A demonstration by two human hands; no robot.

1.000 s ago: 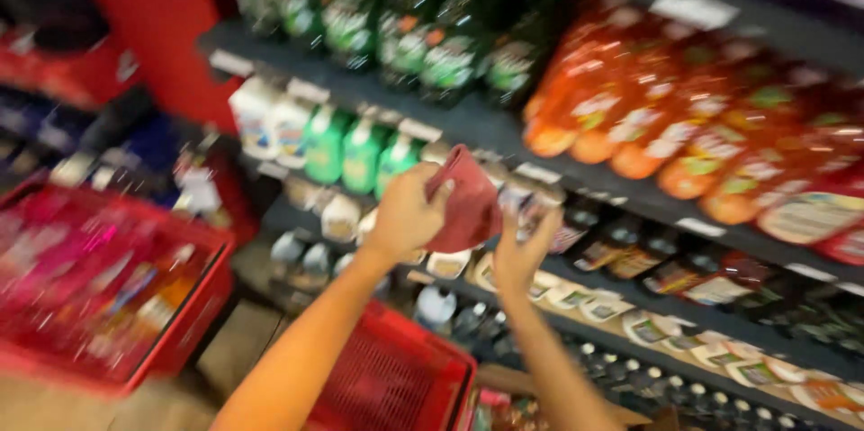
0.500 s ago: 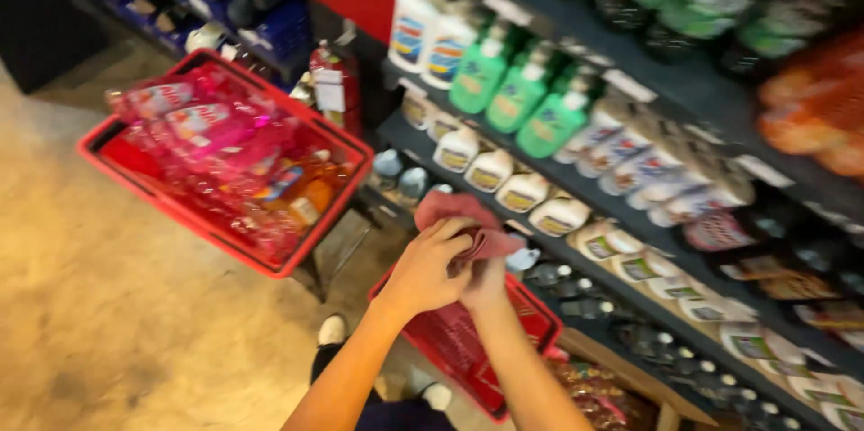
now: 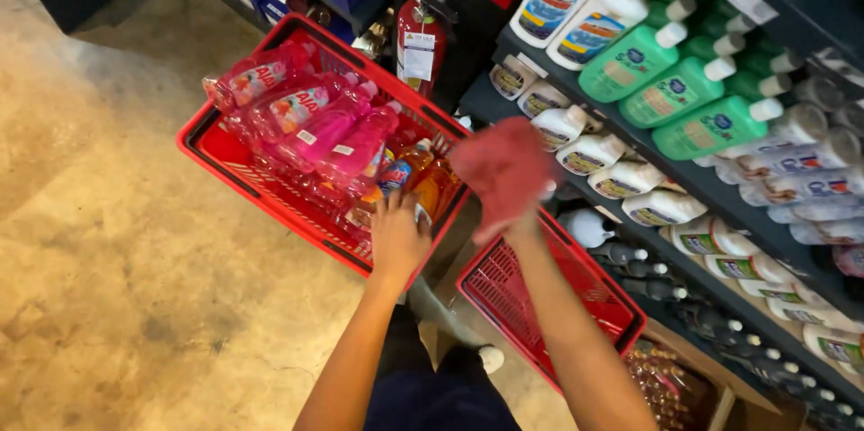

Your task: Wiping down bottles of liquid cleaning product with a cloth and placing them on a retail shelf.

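Bottles (image 3: 409, 181) of orange liquid in the red basket (image 3: 216, 157) are reached for by the left hand (image 3: 399, 237), fingers spread, nothing gripped yet. A red cloth (image 3: 504, 170) is clutched in the closed right hand (image 3: 515, 226), raised beside it, apparently kept clear of the basket.

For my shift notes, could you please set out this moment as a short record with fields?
Setting: shop aisle, concrete floor
Left hand: reaching into the large red basket, touching an orange bottle
Right hand: holding a red cloth, blurred
Basket contents: pink refill pouches, orange bottles
Below: second red basket
Shelves: green bottles, white bottles
Behind: fire extinguisher
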